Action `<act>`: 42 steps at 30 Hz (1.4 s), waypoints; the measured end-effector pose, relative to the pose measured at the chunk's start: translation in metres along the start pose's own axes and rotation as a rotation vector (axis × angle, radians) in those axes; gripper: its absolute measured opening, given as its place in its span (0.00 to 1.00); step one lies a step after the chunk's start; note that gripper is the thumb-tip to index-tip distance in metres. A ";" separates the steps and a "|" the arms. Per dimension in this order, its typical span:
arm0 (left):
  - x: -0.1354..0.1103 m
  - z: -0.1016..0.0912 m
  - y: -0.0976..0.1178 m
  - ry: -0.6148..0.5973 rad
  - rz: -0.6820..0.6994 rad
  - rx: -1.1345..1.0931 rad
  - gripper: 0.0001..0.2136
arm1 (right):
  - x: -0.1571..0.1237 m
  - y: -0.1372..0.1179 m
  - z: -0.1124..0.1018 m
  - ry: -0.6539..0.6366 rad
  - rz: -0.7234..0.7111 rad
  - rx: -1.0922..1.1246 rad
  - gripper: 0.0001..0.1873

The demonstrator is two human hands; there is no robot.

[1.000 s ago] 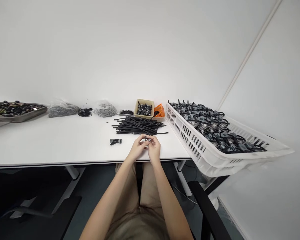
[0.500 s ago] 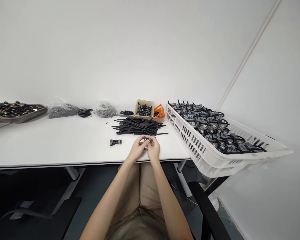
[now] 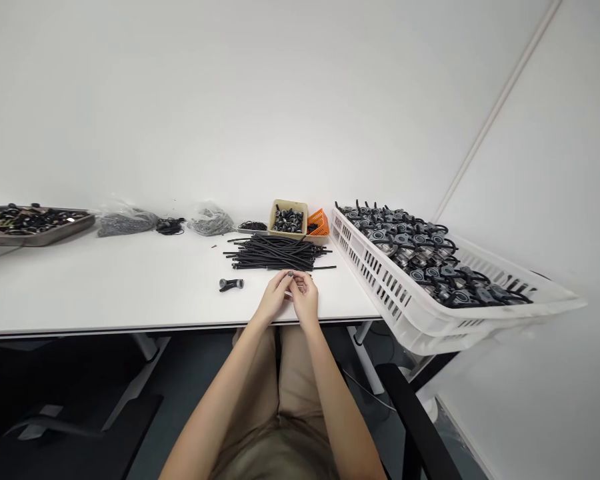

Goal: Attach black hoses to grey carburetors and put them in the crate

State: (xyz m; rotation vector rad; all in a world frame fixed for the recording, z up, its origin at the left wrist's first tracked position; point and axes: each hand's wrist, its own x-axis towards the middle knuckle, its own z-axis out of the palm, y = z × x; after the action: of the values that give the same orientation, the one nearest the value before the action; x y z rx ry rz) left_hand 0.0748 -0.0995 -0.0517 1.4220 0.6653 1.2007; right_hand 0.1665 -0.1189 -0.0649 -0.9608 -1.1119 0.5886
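My left hand (image 3: 274, 295) and my right hand (image 3: 306, 297) meet over the front edge of the white table (image 3: 130, 287). Both are closed, fingertips together on a small dark grey fitting (image 3: 291, 273); most of it is hidden by the fingers. Just beyond my fingertips lies a pile of black rubber tubes (image 3: 280, 252). To the left of my hands, two short black fittings with grey round ends (image 3: 231, 285) rest on the tabletop.
A white slatted crate (image 3: 380, 287) full of grey and black assemblies stands at the right. Along the wall are a cream bin (image 3: 289, 233) of fittings, an orange basket (image 3: 319, 223), plastic bags (image 3: 211, 219) of small parts and a metal tray (image 3: 35, 239).
My fingers have shifted around the small fitting, which now shows less between the fingertips. My legs have moved slightly apart. Things on the table lie as before.
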 end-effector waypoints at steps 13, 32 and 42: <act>0.007 -0.003 -0.012 0.047 -0.006 -0.081 0.12 | -0.001 -0.001 0.000 -0.007 0.043 0.032 0.10; 0.006 -0.003 -0.007 0.026 -0.021 -0.053 0.15 | 0.000 -0.007 0.000 0.005 0.027 0.065 0.10; 0.003 -0.001 -0.002 0.023 -0.022 -0.044 0.15 | 0.001 -0.002 -0.002 0.004 0.036 0.074 0.12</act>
State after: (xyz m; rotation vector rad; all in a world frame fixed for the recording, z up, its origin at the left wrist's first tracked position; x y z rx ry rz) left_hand 0.0752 -0.0957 -0.0532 1.3626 0.6649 1.2087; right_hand 0.1682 -0.1200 -0.0628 -0.9191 -1.0639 0.6521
